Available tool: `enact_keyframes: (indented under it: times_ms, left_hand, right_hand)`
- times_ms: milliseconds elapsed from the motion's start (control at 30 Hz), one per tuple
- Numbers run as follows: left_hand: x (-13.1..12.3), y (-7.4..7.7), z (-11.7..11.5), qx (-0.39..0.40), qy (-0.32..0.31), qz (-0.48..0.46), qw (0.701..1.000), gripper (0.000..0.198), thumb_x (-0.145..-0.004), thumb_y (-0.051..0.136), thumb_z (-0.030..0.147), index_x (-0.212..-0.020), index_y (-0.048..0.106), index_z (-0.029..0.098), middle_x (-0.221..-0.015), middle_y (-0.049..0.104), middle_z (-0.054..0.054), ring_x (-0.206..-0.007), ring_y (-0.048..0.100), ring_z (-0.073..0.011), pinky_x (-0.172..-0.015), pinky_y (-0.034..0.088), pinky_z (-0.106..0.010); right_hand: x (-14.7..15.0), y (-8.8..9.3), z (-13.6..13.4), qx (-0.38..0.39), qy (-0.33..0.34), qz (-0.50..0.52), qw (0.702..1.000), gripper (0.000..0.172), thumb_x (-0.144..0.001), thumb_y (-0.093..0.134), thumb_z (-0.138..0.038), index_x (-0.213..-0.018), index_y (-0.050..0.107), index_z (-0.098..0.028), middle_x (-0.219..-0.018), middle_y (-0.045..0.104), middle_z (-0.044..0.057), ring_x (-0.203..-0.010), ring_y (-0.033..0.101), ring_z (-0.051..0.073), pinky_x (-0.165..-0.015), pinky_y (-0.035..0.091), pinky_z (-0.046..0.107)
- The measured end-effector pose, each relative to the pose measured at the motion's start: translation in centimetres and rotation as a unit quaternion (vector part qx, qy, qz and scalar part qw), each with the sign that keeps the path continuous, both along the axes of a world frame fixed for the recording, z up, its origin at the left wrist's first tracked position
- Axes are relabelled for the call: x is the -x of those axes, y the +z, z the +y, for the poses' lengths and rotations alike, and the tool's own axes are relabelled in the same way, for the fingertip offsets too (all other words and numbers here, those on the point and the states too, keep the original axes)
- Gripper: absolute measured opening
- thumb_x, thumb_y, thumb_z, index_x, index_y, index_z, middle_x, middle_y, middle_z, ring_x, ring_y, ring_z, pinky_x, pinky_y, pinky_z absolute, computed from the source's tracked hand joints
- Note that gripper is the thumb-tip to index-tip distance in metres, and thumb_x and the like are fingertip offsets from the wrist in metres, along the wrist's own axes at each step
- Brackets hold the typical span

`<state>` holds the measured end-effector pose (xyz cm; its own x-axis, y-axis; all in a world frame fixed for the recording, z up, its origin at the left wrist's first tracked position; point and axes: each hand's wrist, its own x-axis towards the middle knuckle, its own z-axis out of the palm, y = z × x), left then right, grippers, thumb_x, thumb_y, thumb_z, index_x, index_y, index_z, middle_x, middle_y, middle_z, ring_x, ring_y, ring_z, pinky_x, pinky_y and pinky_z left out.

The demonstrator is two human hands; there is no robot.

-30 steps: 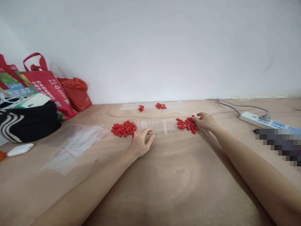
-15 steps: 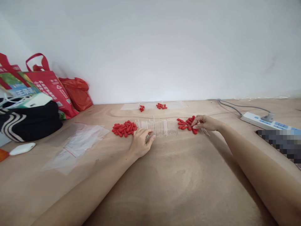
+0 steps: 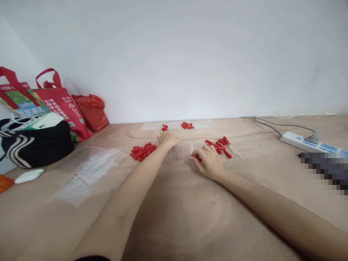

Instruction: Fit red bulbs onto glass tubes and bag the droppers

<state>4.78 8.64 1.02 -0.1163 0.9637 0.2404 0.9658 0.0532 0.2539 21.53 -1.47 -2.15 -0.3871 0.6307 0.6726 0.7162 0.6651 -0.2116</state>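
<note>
Big plywood table [image 3: 190, 217] took up most of the shot. Off left sat a red shopping bag [image 3: 63, 108] with white print, way too blurry to read, beside a black striped bag [image 3: 38, 145]. Mid-table lay the row of clear tubes [image 3: 183, 151], with red caps [image 3: 143, 150] heaped at its left end. Left hand [image 3: 167, 138] was curled at the row's far edge; couldn't tell if it held anything. Right hand [image 3: 208, 163] was pinched narrow on a single cap [image 3: 197, 157] at the near edge.

Red tote bags [image 3: 58, 108], black striped bag [image 3: 38, 145], clear zip bags [image 3: 92, 166], white power strip [image 3: 310, 144]
</note>
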Motion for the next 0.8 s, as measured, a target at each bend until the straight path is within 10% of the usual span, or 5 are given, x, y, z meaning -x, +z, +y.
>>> enact_keyframes:
  times_ms: [233, 400, 567, 800]
  left_hand:
    - [-2.1, -0.9, 2.3, 0.029, 0.038, -0.015, 0.999, 0.046, -0.051, 0.071, 0.035, -0.091, 0.06, 0.015, -0.109, 0.054, -0.021, -0.107, 0.041, -0.0408, -0.083, 0.028, -0.052]
    - [-2.7, 1.4, 2.0, 0.008, 0.017, -0.034, 0.999, 0.026, -0.069, 0.058, 0.034, -0.083, 0.059, 0.011, -0.101, 0.057, -0.022, -0.105, 0.043, -0.0397, -0.079, 0.032, -0.051]
    - [-0.9, 3.2, -2.8, -0.068, -0.108, -0.054, 0.99, 0.022, -0.087, 0.033, 0.029, -0.095, 0.049, 0.016, -0.091, 0.062, -0.008, -0.089, 0.055, -0.0209, -0.078, 0.037, -0.035]
    - [3.1, -1.5, -11.3, -0.136, -0.335, -0.065, 0.93, 0.02, -0.088, 0.032, 0.025, -0.085, 0.05, 0.018, -0.076, 0.059, -0.003, -0.072, 0.055, -0.0161, -0.067, 0.038, -0.028]
  right_hand:
    - [-0.2, -1.1, -0.2, 0.029, 0.076, -0.012, 0.997, 0.02, -0.083, 0.046, -0.035, -0.088, 0.057, -0.019, -0.077, 0.062, 0.006, -0.069, 0.052, 0.017, -0.063, 0.034, 0.03]
    - [-0.4, -1.4, 0.2, 0.039, 0.087, -0.015, 0.995, 0.02, -0.085, 0.043, -0.029, -0.09, 0.059, -0.019, -0.081, 0.061, 0.005, -0.071, 0.053, 0.016, -0.065, 0.034, 0.03]
    - [-0.6, -1.5, 0.3, 0.049, 0.058, 0.029, 0.997, 0.019, -0.084, 0.043, -0.022, -0.095, 0.058, -0.018, -0.086, 0.06, 0.007, -0.078, 0.054, 0.017, -0.067, 0.036, 0.031]
    - [-0.8, -1.3, 0.3, 0.076, 0.072, 0.076, 0.992, 0.015, -0.082, 0.046, -0.022, -0.089, 0.059, -0.02, -0.085, 0.061, 0.005, -0.077, 0.055, 0.017, -0.068, 0.037, 0.031]
